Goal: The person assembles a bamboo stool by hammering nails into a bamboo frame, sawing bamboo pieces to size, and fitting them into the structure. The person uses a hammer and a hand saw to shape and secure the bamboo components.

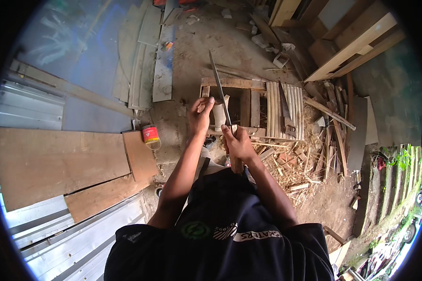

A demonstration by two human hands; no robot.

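My right hand is closed around the wooden handle of a long machete. Its narrow blade points up and away from me, tilted slightly left. Just left of the blade is my left hand, fingers curled and thumb pressed in; what lies between the fingertips is too small to make out. Beside those fingers shows a pale, short piece of wood or bamboo, partly behind the blade; whether the left hand touches it, I cannot tell. Beyond both hands lies a low wooden frame with pale slats across its right side.
A handsaw rests on the slats. Wood shavings and offcuts cover the ground at right. A red and yellow can stands left, near brown boards and corrugated metal sheets. Timber leans at far right.
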